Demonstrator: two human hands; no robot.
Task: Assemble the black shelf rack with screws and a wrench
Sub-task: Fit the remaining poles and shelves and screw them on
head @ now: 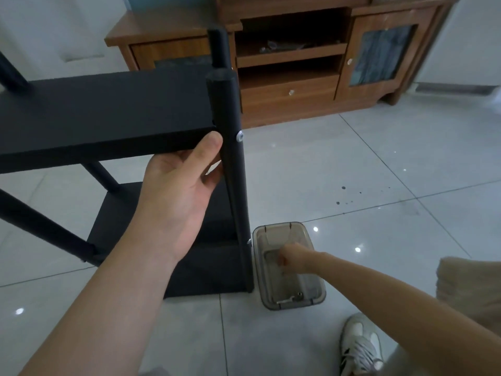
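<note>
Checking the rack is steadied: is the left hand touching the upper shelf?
Touching. Head view: the left hand presses its thumb against the upper shelf.

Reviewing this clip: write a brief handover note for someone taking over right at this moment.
Left hand grips the black shelf rack at the front post, thumb on the edge of the upper shelf.
Right hand is in the translucent container beside the rack, fingers curled; what it holds is unclear.
Done: upper screw and lower screw sit in that post.
To do: likely more screws, then tightening.
</note>
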